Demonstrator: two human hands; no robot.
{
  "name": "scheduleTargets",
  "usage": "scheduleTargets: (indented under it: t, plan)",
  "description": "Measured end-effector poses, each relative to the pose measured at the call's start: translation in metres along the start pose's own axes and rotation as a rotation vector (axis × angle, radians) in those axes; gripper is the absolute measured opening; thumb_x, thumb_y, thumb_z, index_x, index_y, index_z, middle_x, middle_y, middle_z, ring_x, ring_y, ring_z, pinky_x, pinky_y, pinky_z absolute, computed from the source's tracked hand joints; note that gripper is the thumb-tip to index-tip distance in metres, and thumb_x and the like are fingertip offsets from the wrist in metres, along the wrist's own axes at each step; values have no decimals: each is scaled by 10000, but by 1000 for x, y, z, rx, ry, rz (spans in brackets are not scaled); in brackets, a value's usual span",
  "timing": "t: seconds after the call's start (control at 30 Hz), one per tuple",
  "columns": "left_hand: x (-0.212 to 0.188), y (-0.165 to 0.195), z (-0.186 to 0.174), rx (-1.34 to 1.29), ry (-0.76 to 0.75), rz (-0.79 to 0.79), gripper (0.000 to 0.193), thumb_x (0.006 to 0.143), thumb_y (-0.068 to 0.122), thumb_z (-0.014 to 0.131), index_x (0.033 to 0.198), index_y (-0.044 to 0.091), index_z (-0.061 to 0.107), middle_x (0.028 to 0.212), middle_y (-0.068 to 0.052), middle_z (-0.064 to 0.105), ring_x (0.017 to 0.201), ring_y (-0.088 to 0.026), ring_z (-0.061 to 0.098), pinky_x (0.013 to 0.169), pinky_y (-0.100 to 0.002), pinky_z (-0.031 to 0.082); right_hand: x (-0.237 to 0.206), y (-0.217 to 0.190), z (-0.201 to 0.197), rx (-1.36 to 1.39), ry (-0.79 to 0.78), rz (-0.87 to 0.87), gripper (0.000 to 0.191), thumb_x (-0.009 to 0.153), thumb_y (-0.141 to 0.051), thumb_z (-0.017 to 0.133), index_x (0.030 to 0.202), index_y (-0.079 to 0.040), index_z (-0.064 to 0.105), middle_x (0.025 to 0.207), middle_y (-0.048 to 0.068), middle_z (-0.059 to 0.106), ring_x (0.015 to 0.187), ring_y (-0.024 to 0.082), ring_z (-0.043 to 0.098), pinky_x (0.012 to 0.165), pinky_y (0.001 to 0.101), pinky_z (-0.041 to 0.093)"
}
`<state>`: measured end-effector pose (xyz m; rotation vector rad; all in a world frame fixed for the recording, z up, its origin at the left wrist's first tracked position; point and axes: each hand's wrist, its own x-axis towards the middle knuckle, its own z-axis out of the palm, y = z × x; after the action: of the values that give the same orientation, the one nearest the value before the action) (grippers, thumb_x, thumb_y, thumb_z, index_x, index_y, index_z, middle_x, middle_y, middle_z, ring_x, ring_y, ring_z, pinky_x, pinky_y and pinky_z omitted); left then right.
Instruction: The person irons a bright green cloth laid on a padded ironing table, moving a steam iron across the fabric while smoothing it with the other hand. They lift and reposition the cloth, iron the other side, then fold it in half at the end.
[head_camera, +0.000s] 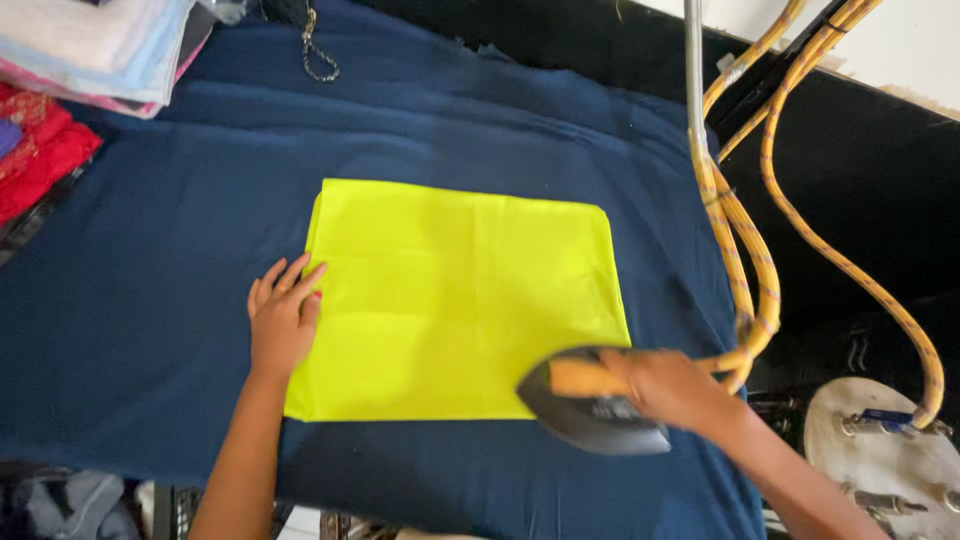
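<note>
Two hands: left hand (283, 322) flat on yellow cloth (455, 300) edge; right hand (672, 388) grips iron (590, 410).

Garment pressing workshop or laundry, seen from above. A wide table (150, 330) padded w/ dark navy cloth fills the view. A heavy steam iron (592, 405) w/ wooden handle connects to braided orange hoses (745, 270) running up the right side, near a metal pipe (693, 70). Folded fabrics (95, 45) stacked at top left; red cloth (40, 150) beside them. Yellow cloth (455, 300) lies flat at centre.
</note>
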<state>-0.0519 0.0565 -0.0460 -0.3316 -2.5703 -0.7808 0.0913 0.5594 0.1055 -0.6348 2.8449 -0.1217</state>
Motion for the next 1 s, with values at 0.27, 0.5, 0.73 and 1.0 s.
scheduleTargets:
  t: [0.27,0.5,0.73,1.0]
  plan:
    - [1,8,-1,10,-9,-41,401,954,152,632,1344,224,688,1502,-31,577,1450,-282,450,1226,-519,241,13,35,18,-265,255,282,162,881,-197,587,1023,-133,542,745,105,709,656,365,721,573,526,569]
    - [4,11,-6,-47,13,-44,399,943,156,632,1330,224,700,1482,-14,589,1442,-266,458,1228,-497,250,147,113,-14,-222,397,639,250,969,-182,554,1194,-74,558,889,248,735,796,463,728,698,549,589]
    - [1,12,-4,-25,10,-47,373,972,124,616,1323,206,709,1487,-24,590,1432,-275,462,1226,-490,244,198,129,-35,-49,379,582,283,836,-140,657,1090,-30,597,1038,280,708,969,492,693,829,557,567]
    - [0,8,0,-19,67,-19,379,960,93,604,1310,193,711,1452,-27,607,1402,-272,493,1215,-515,271,115,72,-17,26,179,327,340,859,-124,600,1194,-95,647,985,252,730,961,453,704,854,563,549]
